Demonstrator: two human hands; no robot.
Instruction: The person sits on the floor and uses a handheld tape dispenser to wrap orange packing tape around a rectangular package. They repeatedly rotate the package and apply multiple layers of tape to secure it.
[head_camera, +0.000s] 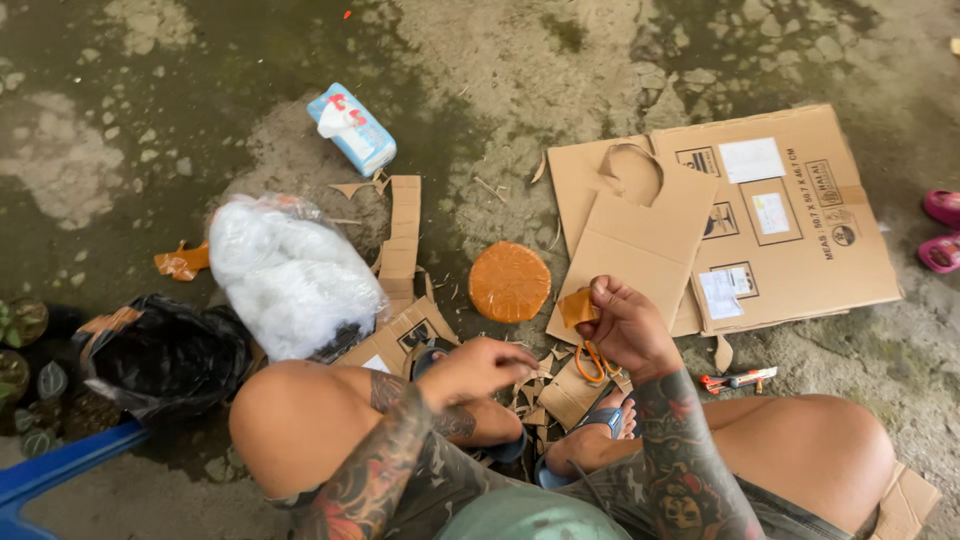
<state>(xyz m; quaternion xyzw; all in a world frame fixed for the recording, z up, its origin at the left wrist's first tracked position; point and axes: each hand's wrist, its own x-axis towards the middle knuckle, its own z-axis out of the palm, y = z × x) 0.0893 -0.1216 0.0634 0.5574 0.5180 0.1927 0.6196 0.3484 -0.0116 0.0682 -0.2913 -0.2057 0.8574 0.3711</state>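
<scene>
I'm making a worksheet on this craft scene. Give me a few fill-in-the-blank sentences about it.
1. The right hand holds scissors with ____ handles.
2. The orange disc lies on the ____.
3. The white bag lies beside a ____ bag.
4. The left hand rests above cardboard ____.

Missing words: orange; ground; black; scraps

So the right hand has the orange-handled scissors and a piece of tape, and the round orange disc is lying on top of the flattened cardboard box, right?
Not quite. In the head view the round orange disc lies on the bare concrete floor, left of the flattened cardboard box, not on it. The right hand does hold the orange-handled scissors and a tape piece.
</scene>
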